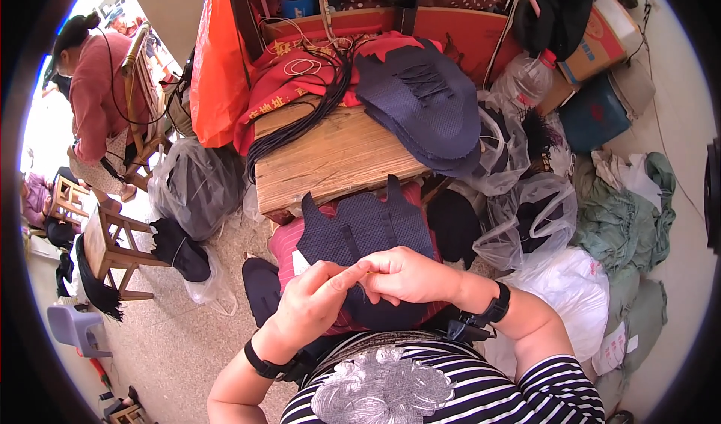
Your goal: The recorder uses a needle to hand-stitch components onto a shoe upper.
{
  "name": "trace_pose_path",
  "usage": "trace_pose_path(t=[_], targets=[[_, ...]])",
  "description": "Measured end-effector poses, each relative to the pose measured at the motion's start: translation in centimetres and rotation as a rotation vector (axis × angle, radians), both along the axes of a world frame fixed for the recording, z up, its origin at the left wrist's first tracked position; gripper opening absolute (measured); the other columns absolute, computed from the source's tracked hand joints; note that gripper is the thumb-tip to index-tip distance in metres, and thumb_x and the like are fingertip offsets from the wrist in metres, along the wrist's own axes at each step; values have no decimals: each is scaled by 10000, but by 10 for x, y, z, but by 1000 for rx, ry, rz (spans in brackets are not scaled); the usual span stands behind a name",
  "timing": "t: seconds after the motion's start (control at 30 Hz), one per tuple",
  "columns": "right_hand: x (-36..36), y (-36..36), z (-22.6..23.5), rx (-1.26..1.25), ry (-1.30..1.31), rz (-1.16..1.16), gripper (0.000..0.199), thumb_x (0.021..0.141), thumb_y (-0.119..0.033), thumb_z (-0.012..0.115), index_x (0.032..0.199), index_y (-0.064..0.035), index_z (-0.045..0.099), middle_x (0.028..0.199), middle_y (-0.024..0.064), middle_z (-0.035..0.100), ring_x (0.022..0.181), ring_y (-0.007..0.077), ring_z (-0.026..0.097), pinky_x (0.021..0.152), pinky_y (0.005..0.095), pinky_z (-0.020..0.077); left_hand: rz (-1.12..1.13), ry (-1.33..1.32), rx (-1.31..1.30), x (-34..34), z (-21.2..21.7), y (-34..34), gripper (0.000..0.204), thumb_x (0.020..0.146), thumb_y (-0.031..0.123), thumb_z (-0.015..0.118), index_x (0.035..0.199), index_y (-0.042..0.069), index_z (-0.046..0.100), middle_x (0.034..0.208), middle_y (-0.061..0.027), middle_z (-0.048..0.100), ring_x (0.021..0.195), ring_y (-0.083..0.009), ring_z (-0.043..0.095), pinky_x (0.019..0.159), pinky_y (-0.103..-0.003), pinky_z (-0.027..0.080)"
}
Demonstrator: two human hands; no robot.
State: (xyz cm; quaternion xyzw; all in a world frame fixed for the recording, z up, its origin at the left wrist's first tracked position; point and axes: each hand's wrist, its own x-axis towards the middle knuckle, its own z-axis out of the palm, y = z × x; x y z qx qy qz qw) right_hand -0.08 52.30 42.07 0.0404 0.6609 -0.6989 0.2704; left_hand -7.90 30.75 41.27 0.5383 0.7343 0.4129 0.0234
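Note:
A dark navy fabric piece (pixel 360 225) with cut notches lies on my lap over a red striped cloth (pixel 289 244). My left hand (pixel 315 300) and my right hand (pixel 405 274) meet over its near edge, fingertips pinched together on the fabric or something very small that I cannot make out. Both wrists wear black bands. A stack of similar navy fabric pieces (pixel 428 101) rests on the wooden table (pixel 330 161) ahead, beside a bundle of black cords (pixel 308 116).
Red cloth (pixel 300 67) and an orange bag (pixel 214 63) sit behind the table. Clear plastic bags (pixel 526 221) with dark material, a white sack (pixel 571 289) and green cloth (pixel 627 221) crowd my right. At left, another person (pixel 94 93) sits near wooden stools (pixel 113 244).

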Motion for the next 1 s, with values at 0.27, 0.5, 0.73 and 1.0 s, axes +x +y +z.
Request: trace_pose_path(t=[0.27, 0.5, 0.73, 1.0], targets=[[8, 33, -27, 923, 839, -374, 669, 885, -266, 779, 1452, -65, 487, 1420, 148, 487, 1322, 356, 472, 1119, 487, 366, 455, -458, -55, -4, -15, -3, 145, 897, -46, 702, 1030, 12, 714, 819, -70, 649, 647, -145, 636, 592, -275, 514], [20, 35, -69, 832, 791, -264, 738, 990, -388, 635, 1580, -56, 340, 1616, 189, 344, 1487, 405, 329, 1209, 492, 263, 548, -442, -25, -12, -24, -3, 117, 910, -95, 639, 976, -12, 689, 949, -52, 563, 756, -102, 602, 649, -238, 499], [19, 37, -69, 827, 816, -262, 747, 984, -379, 642, 1581, -50, 336, 1614, 194, 345, 1486, 408, 326, 1201, 498, 268, 547, -219, -67, -18, -23, -4, 96, 898, -56, 692, 978, -3, 684, 941, -103, 582, 735, -201, 635, 625, -313, 522], [18, 36, -68, 826, 814, -269, 757, 970, -371, 653, 1581, -53, 338, 1611, 193, 346, 1481, 418, 328, 1196, 507, 273, 423, -57, -143, -24, -15, -2, 117, 873, -55, 674, 973, 5, 676, 942, -138, 577, 811, -299, 618, 713, -361, 518]])
